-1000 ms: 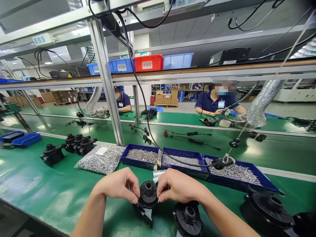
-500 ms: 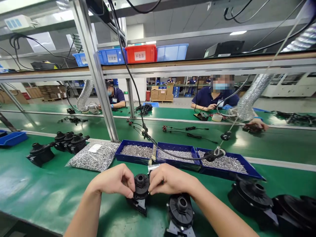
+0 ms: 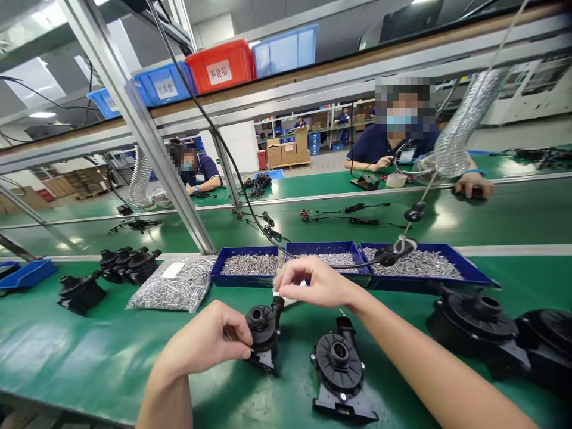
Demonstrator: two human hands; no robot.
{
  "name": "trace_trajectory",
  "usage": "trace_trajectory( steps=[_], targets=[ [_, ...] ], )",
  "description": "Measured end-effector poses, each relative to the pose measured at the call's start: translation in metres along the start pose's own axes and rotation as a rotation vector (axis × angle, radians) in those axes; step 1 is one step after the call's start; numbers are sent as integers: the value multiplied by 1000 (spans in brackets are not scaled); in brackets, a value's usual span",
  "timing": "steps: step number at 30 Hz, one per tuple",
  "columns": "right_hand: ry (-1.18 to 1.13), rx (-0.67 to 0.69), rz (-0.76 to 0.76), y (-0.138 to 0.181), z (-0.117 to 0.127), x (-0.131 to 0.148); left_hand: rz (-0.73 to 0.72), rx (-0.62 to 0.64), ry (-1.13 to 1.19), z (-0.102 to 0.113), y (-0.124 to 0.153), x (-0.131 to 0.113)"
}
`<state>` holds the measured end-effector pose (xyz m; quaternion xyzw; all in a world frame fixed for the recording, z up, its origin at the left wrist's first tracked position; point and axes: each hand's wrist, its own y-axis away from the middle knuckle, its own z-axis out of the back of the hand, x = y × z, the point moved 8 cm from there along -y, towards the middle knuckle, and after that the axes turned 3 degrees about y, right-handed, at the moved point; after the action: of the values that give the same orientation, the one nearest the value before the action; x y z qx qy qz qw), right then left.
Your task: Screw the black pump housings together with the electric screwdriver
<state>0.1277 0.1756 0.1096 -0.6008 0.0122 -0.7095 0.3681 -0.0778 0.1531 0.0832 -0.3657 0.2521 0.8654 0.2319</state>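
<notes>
A small black pump-like housing (image 3: 261, 325) with a round ribbed cover and side spout stands on the green bench. My left hand (image 3: 221, 336) is at its left edge, thumb and fingers pinched together; what they hold is too small to make out. Above the spout is my right hand (image 3: 315, 283), fingers curled and thumb drawn in, close to a white piece (image 3: 292, 298) partly hidden behind it. Whatever the right fingertips hold is hidden. A second black housing (image 3: 339, 366), with shiny screw heads around its rim, lies below my right forearm.
Blue trays of small metal screws (image 3: 250, 264) line the back, beside a clear bag of screws (image 3: 172, 289). More black housings stand left (image 3: 80, 292) and right (image 3: 476, 322). A black cable (image 3: 223, 143) and a cord-hung connector (image 3: 393, 253) hang over the trays. Co-workers sit opposite.
My right hand has left the housing's right edge and moved up toward the trays. My left hand stays at the left edge. The camera view has tilted.
</notes>
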Motion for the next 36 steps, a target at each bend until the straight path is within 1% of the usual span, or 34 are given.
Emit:
trace_trajectory(
  steps=[2, 6, 12, 15, 17, 20, 21, 22, 24, 26, 28, 31, 33, 36],
  targets=[
    [-7, -46, -38, -2, 6, -1, 0, -18, 1, 0, 2, -1],
    [45, 10, -51, -6, -1, 1, 13, -48, -3, -1, 3, 1],
    [134, -54, 38, -12, 6, 19, 44, -43, 17, -7, 0, 4],
    [206, -104, 127, -12, 13, 30, 91, -88, 45, 1, 0, 9],
    [293, -125, 175, -10, 16, 35, 95, -128, 76, 10, -1, 10],
    [472, -91, 189, -8, 13, 34, -2, -224, 92, 26, -5, 5],
    [523, -74, 182, -8, 11, 32, -34, -235, 89, 28, -8, 4],
    [560, -56, 170, -8, 9, 30, -49, -220, 89, 28, -12, 5],
    [590, -16, 134, -9, 4, 27, -33, -119, 98, 19, -25, 11],
    [595, 29, 77, -9, -3, 22, -22, 9, 132, 6, -37, 17],
    [603, 88, 5, -8, -12, 17, -57, 152, 196, -7, -45, 17],
    [559, 216, -71, -6, -29, 11, -123, 366, 296, -24, -47, 11],
    [463, 319, -118, -3, -40, 7, -164, 433, 319, -28, -46, 8],
    [336, 435, -177, 2, -53, 0, -218, 451, 316, -29, -45, 5]
  ],
)
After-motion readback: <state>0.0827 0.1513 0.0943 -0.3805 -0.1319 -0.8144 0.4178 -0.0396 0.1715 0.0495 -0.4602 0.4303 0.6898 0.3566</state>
